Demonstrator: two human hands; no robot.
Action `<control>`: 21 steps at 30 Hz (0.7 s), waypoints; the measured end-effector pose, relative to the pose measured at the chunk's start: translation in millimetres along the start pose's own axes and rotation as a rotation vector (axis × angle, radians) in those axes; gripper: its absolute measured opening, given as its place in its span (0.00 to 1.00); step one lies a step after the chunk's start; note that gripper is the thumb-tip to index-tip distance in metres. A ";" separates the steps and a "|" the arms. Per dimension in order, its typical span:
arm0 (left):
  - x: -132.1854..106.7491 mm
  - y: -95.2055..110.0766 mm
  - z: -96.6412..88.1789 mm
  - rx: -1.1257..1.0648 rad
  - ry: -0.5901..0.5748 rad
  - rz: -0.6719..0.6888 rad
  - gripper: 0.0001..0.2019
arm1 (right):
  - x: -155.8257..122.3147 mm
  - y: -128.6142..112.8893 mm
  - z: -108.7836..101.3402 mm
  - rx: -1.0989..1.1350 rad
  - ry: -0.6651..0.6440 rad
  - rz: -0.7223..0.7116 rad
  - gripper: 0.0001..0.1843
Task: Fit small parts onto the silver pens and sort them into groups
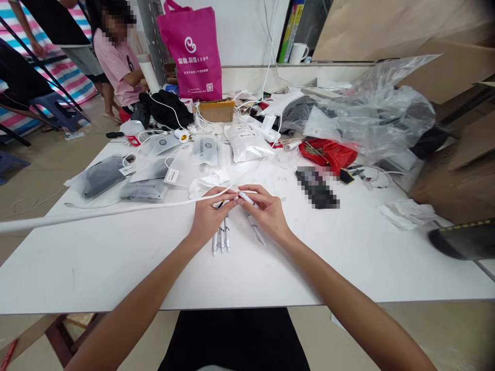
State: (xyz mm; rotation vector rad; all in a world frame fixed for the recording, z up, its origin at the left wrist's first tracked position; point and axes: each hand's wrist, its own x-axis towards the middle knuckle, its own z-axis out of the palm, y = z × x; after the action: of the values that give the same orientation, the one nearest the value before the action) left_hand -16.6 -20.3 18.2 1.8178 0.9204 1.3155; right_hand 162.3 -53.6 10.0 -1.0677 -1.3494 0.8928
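Both of my hands meet over the middle of the white table [116, 268]. My left hand [211, 214] is closed, its fingers pinching a thin dark-tipped piece next to a white pen barrel. My right hand [266, 211] is closed on a white pen [246, 197], held at its upper end. Three white pens [221, 239] lie side by side on the table under my left hand. One more white pen [257, 230] lies slantwise under my right hand.
A long white cable [96, 212] crosses the table on the left. Plastic-wrapped packets [147, 170], a pink tote bag [193, 51], a red bag [328, 153] and crumpled clear plastic [379, 113] crowd the far half. A person in a pink shirt [118, 62] sits at the far left corner.
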 end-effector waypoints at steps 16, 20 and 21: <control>-0.5 -5.0 -1.5 0.173 -0.070 0.139 0.07 | -1.5 7.4 3.8 0.037 -0.026 -0.075 0.12; -1.5 -5.5 -1.3 0.191 -0.094 0.139 0.07 | -1.8 6.4 5.6 0.010 0.014 -0.083 0.12; -1.8 -6.2 -1.5 0.200 -0.108 0.140 0.07 | -1.6 5.7 5.8 0.011 0.025 -0.072 0.12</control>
State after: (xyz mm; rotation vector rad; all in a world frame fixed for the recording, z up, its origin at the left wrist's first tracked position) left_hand -19.3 -18.5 12.4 2.1190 0.9064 1.2311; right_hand 157.0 -53.0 3.6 -1.0123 -1.3529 0.8303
